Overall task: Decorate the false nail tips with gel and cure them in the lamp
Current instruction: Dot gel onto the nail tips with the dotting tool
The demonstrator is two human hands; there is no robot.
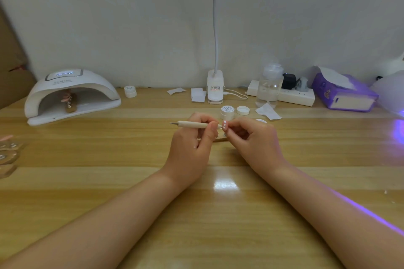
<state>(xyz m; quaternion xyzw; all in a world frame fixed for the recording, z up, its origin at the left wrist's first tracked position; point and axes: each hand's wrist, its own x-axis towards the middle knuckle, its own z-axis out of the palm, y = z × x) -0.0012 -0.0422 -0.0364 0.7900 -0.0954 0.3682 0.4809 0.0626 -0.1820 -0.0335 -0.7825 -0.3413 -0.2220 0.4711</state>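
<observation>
On the pale striped wooden bench [109, 181], the left hand [192, 146] pinches a slim cream-coloured wooden dotting pen [194, 124] between thumb and curled fingers, holding it nearly level with one metal tip pointing left. Its other end meets a small pink false nail tip [225, 125] dotted with white, which the right hand [253, 140] pinches at its fingertips, the remaining fingers curled beneath. Both hands hover just above the bench, close together at the middle.

Just behind them stands a small round white gel pot [227, 112] with its white screw lid [243, 110] lying beside it. At the far left sits the white domed curing lamp [72, 94], its display lit, with a wooden holder of pink nail tips [69, 102] inside the opening (details too small to make out). A second white gel pot [130, 91] stands to the lamp's right. A white clip-on desk lamp [215, 89] stands against the back wall, with a clear plastic bottle [270, 87] and a purple tissue box [343, 94] further right.
</observation>
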